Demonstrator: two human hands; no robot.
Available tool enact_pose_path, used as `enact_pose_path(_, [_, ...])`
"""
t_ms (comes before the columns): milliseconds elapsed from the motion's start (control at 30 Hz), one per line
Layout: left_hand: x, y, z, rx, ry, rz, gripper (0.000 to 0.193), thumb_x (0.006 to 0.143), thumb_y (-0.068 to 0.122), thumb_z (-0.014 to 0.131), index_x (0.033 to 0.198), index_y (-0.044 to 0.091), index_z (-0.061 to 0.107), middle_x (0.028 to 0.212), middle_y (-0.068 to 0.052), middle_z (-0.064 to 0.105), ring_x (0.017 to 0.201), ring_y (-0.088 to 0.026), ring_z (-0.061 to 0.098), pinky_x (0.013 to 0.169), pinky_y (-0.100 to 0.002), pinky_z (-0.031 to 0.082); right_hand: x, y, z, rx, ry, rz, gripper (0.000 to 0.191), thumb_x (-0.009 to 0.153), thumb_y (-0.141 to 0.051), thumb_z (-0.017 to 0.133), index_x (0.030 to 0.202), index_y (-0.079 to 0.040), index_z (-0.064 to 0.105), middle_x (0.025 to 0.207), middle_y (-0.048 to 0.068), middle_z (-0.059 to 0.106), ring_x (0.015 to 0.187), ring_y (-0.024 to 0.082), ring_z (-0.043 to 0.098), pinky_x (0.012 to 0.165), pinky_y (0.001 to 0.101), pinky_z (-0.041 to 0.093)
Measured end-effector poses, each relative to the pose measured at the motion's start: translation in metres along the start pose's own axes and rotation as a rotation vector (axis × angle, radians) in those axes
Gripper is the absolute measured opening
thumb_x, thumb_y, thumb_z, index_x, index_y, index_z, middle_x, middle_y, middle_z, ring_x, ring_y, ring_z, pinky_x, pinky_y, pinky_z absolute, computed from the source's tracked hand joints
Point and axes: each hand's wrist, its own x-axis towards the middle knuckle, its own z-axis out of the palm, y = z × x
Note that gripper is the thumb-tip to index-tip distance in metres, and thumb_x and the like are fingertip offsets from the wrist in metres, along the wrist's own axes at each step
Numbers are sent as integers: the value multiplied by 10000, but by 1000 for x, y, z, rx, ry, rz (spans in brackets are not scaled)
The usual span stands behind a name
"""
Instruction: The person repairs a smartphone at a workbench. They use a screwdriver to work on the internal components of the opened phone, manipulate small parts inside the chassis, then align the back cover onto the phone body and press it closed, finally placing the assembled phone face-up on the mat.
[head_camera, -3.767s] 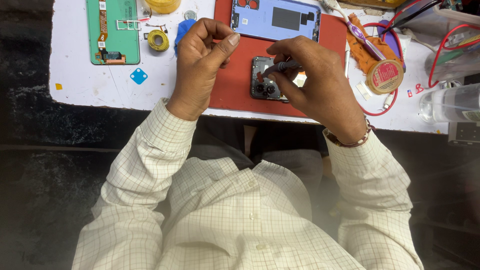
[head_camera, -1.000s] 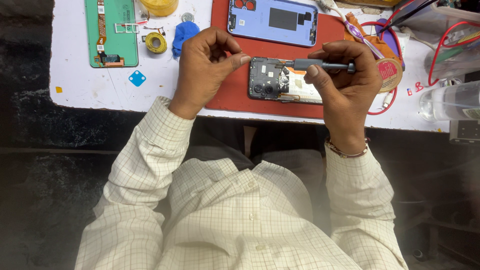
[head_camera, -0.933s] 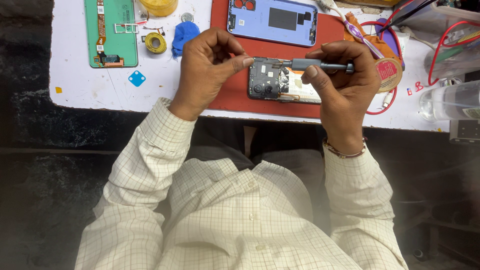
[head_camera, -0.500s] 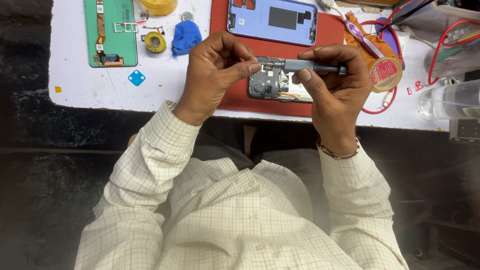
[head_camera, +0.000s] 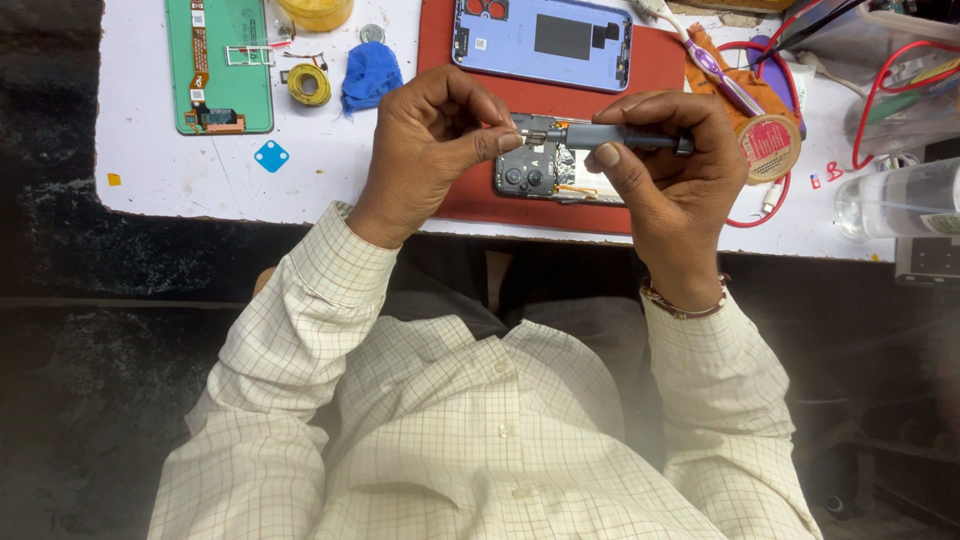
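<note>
Hands meeting at a screwdriver tip above an opened phone

Seen from above, a person in a pale checked shirt sits at a white surface (head_camera: 150, 150) with both hands raised over a red mat (head_camera: 660, 70) at 12 o'clock. The right hand (head_camera: 665, 165) is closed around a slim dark screwdriver (head_camera: 610, 137), held level with its tip pointing toward 9 o'clock. The left hand (head_camera: 430, 140) has its thumb and forefinger pinched together right at that tip (whether a tiny screw or bit sits between them is too small to tell). Directly beneath the tool lies an opened phone body (head_camera: 545, 175), camera cluster facing up, resting on the mat and touched by neither hand.

At 12 o'clock, farther up the mat, lies a light blue back cover (head_camera: 540, 40). Toward 10 o'clock sit a green panel (head_camera: 215, 70), a small yellow wire spool (head_camera: 308, 85) and a crumpled blue cloth (head_camera: 370, 75). Toward 2 o'clock are a round roll of tape (head_camera: 768, 148) and loops of red wire (head_camera: 870, 100).

Done well, this fine work at the tip likely wants the screwdriver kept still and level, the pinch light, and both hands held over the mat so anything small that slips lands there.
</note>
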Motion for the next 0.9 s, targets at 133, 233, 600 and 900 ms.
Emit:
enact_pose_path(133, [0, -2, 1, 23, -20, -4, 186, 962, 49, 813, 1016, 96, 641, 963, -32, 732, 908, -84, 709, 845, -237, 619, 0, -1, 0, -49, 10, 16, 258, 1097, 45, 739, 1218, 1, 515, 1122, 162, 704, 976, 172, 732, 862, 289, 643])
enact_pose_path(233, [1, -4, 1, 102, -20, 0, 190, 961, 78, 820, 1037, 89, 646, 979, -18, 724, 813, -39, 621, 719, -195, 533, 3, -6, -3, -117, -11, 4, 281, 1104, 41, 749, 1242, 10, 506, 1126, 151, 697, 996, 172, 731, 873, 285, 645])
enact_pose_path(600, [2, -14, -6, 270, 205, -17, 159, 1001, 203, 777, 983, 83, 673, 883, 30, 669, 676, -11, 528, 605, -174, 453, 34, -25, -4, -720, -259, -99, 259, 1026, 17, 801, 1211, 32, 620, 1116, 100, 713, 1030, 165, 737, 903, 278, 604])
enact_pose_path(900, [2, -15, -7, 267, 189, -26, 164, 1000, 214, 775, 987, 87, 672, 911, 17, 691, 697, -21, 563, 626, -173, 491, 44, -26, 1, -747, -330, -88, 310, 986, 1, 807, 1238, 12, 627, 1069, 114, 697, 984, 196, 743, 840, 285, 613])
